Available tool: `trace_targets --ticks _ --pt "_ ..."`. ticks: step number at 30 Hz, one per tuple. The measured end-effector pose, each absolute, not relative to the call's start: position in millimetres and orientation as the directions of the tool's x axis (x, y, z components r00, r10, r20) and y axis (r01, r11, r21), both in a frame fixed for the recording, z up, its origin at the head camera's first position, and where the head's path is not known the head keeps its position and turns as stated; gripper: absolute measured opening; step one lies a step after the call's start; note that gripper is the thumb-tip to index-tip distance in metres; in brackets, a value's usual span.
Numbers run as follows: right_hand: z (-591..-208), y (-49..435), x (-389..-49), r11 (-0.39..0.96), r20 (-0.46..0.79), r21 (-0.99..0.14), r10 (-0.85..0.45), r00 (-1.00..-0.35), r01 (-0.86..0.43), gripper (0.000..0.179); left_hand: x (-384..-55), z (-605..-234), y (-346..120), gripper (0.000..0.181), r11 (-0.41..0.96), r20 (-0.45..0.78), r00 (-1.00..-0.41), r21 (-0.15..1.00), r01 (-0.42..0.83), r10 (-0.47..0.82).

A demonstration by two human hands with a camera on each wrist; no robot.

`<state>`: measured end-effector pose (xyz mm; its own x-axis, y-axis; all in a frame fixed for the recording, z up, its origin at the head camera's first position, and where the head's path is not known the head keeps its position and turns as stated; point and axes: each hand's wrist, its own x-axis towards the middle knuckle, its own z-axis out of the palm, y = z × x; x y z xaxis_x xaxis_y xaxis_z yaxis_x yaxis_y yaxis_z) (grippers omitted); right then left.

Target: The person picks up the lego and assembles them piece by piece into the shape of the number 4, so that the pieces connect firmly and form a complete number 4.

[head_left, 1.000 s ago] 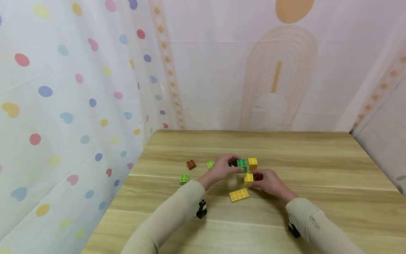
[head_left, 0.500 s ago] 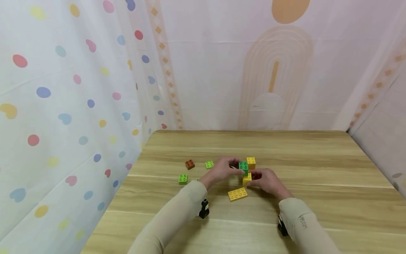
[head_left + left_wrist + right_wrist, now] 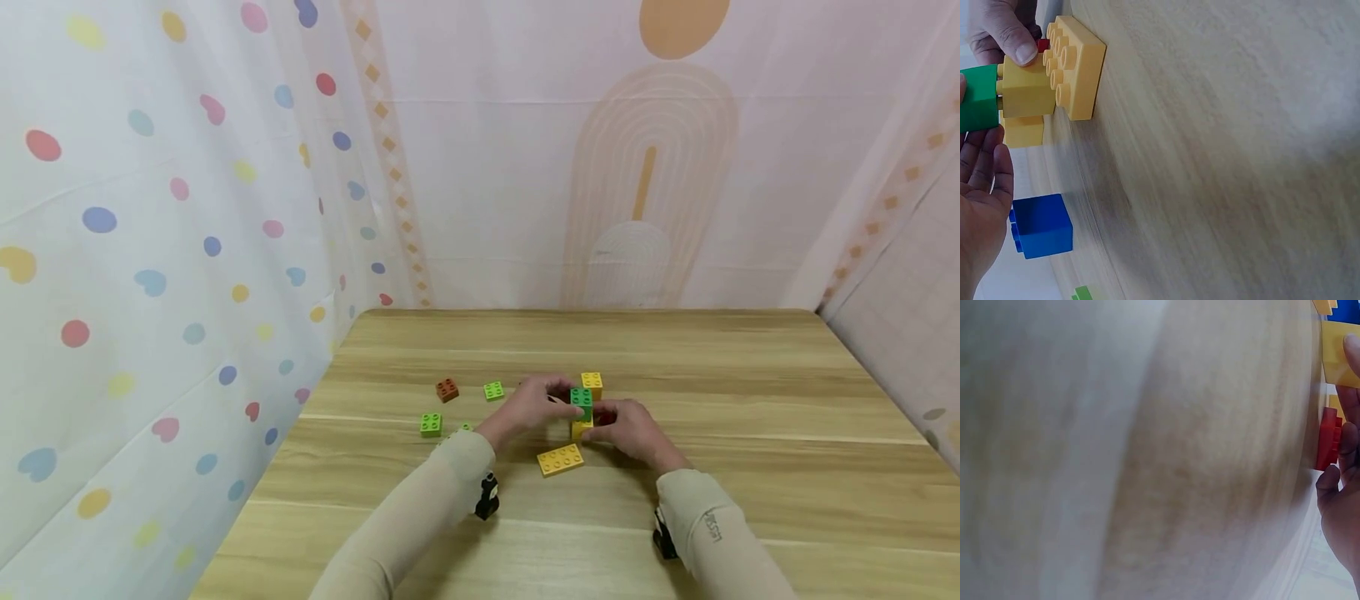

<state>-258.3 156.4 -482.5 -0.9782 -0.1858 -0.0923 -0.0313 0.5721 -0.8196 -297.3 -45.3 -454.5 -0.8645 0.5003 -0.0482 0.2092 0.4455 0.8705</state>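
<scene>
We have the left hand (image 3: 532,408) pinching a dark green four-stud plastic brick (image 3: 581,402) between thumb and fingers, gap only as wide as the brick. Right hand (image 3: 632,429) grips a yellow block-shaped plastic brick (image 3: 1029,86), thumb on its side. That yellow brick stands just beyond the right end of our landmark, a flat pale-orange eight-stud plastic plate (image 3: 561,460); green is directly above yellow, right at its studs, and we can't tell if it's seated. Left forearm comes in from the plate's near left, right forearm from its near right, hands low and facing each other beyond it. Left wrist view gives us a blue plastic brick (image 3: 1042,226) beyond the plate, covered by the left hand in the head view. Right wrist view shows a low red plastic brick (image 3: 1327,439) beside the right fingers, contact unclear, barely visible from the head.
</scene>
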Motion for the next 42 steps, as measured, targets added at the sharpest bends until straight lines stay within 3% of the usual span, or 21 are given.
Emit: trace_targets --ticks 27,34,42 --pt "-481.3 154.9 -255.9 0.545 -0.054 -0.836 -0.199 -0.979 -0.065 0.037 -299.3 -450.8 -45.7 0.027 0.49 0.016 -0.81 0.789 0.37 0.586" --pt "-483.8 154.0 -255.3 0.546 -0.044 -0.835 -0.193 -0.98 -0.07 0.036 -298.2 -451.1 -45.8 0.025 0.483 0.082 -0.768 0.734 0.477 0.635" --pt "-485.6 153.6 -255.8 0.561 -0.034 -0.824 -0.19 -0.981 -0.081 0.038 -297.8 -455.7 -44.1 0.029 0.502 0.084 -0.785 0.726 0.47 0.614"
